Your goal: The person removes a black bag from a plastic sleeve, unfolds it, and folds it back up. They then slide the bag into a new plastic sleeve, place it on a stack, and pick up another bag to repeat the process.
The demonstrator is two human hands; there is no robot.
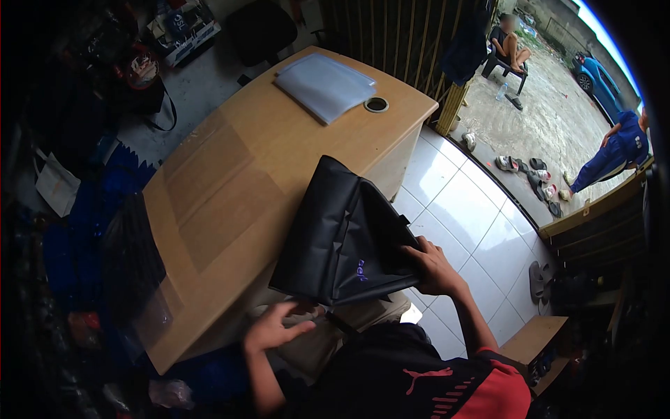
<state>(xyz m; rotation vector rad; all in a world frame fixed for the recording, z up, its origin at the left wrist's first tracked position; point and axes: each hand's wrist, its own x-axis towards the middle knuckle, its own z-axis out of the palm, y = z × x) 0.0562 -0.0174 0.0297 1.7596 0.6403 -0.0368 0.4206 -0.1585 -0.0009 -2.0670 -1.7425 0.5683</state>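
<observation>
At the wooden desk's (258, 126) near edge, I have the folded black bag (317, 237) tilted before me. My right hand (434, 269) grips its right edge, forearm angled up, fingers curled over. My left hand (276, 328) is spread, thumb apart, by its lower corner; contact is unclear. A red leaping-cat Puma logo (427, 377) marks my chest; the bag's small purple lettering (361, 270) isn't fully legible.

Dim room opening onto a bright concrete yard (558, 105)
Daylight glares on white floor tiles (481, 199) beside a wooden worktop (279, 153); a dark chair (258, 31) stands near a folding metal gate (391, 49).
</observation>
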